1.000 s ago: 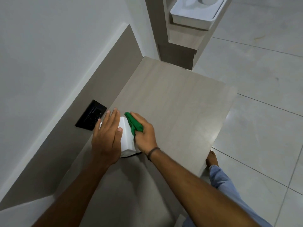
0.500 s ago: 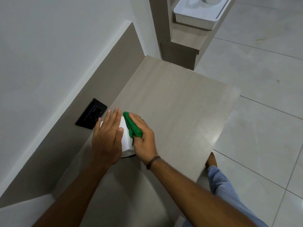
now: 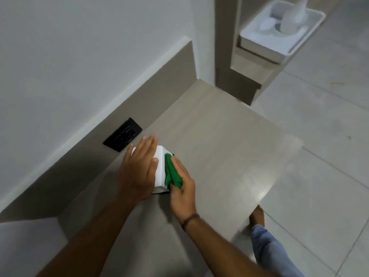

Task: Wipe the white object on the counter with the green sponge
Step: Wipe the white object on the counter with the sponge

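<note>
A small white boxy object (image 3: 159,170) stands on the light wood counter (image 3: 219,152) near the wall. My left hand (image 3: 139,168) lies flat over its top and left side, fingers together, and hides most of it. The green sponge (image 3: 172,173) is pressed against the object's right face. My right hand (image 3: 182,188) is closed around the sponge, with a dark band on the wrist. A thin dark cord shows under the object's near edge.
A black wall socket (image 3: 122,134) sits on the beige backsplash just left of the object. A white tray (image 3: 279,35) with pale items rests on a ledge at the top right. The counter's right edge drops to tiled floor, where my foot (image 3: 257,215) stands.
My right hand has slid the sponge a little toward me along the object's right face. The left hand stays on top. The camera has tilted, so more of the tray shows.
</note>
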